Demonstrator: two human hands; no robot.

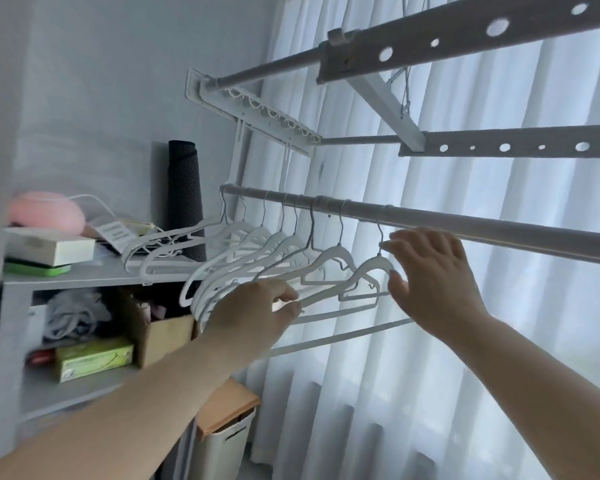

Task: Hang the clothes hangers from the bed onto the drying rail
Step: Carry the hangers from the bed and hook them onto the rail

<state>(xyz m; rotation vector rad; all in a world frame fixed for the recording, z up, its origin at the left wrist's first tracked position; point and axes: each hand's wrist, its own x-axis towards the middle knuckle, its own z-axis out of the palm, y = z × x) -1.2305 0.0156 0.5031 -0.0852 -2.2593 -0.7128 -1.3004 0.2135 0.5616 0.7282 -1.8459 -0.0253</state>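
Several white clothes hangers [278, 244] hang in a row by their wire hooks on the grey drying rail [465, 226]. The nearest hanger [373, 268] hangs at the row's right end. My right hand [430, 278] is beside it with fingers spread, fingertips touching its hook and shoulder. My left hand [257, 315] reaches in from below and its fingers curl round the lower arm of a hanger in the row. The bed is out of view.
Perforated rack bars [510, 147] hang above the rail. White sheer curtains [499, 375] fill the right. On the left a grey shelf unit [94, 271] holds boxes, a pink object and a dark roll. A lidded white bin [226, 434] stands below.
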